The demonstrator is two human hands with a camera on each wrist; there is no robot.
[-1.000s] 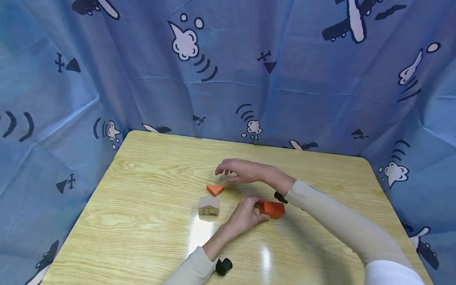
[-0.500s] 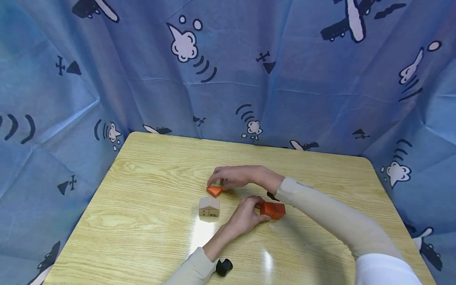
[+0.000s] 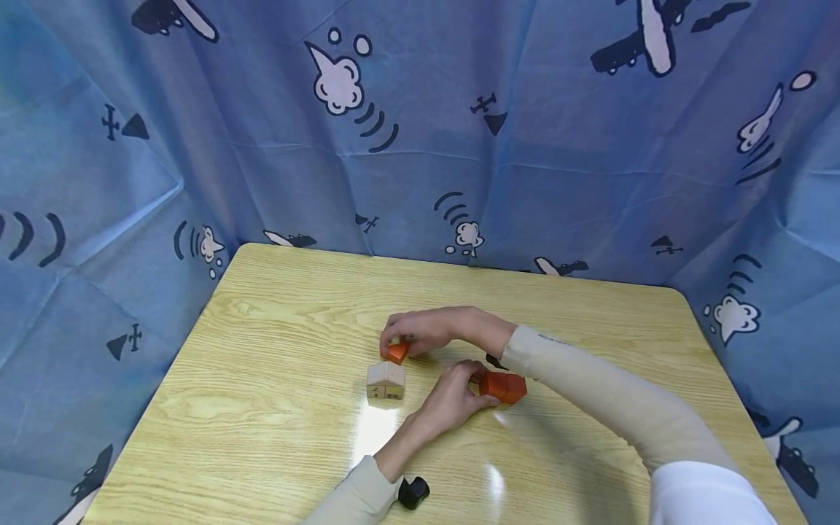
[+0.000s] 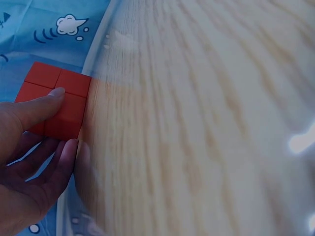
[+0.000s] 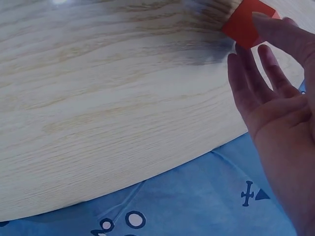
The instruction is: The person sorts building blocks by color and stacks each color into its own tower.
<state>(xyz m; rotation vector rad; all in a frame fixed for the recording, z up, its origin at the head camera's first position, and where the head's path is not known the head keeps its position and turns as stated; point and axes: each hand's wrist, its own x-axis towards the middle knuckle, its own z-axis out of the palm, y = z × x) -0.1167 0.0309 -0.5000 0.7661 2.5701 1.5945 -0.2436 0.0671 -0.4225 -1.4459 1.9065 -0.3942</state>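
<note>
My left hand (image 3: pixel 449 398) holds a cluster of red wooden blocks (image 3: pixel 502 388) fitted side by side on the table. In the left wrist view the thumb lies across the front of these red blocks (image 4: pixel 66 115), with the fingertips at their lower edge. Farther back, my right hand (image 3: pixel 425 329) pinches an orange triangular block (image 3: pixel 397 354) between thumb and fingers. The right wrist view shows the thumb on one face of this orange block (image 5: pixel 244 25). Just in front of it stands a small house shape of plain wooden blocks (image 3: pixel 386 380) with printed marks.
The light wood table (image 3: pixel 262 408) carries all the blocks. A blue curtain (image 3: pixel 420 175) with cartoon planes and clouds hangs round its back and sides. A black wrist camera (image 3: pixel 413 494) shows at the left cuff, and the right forearm (image 3: pixel 590 386) crosses above the table.
My right hand has come down and left onto the orange triangular block, pinched it and turned it slightly. The left hand has stayed at the red blocks.
</note>
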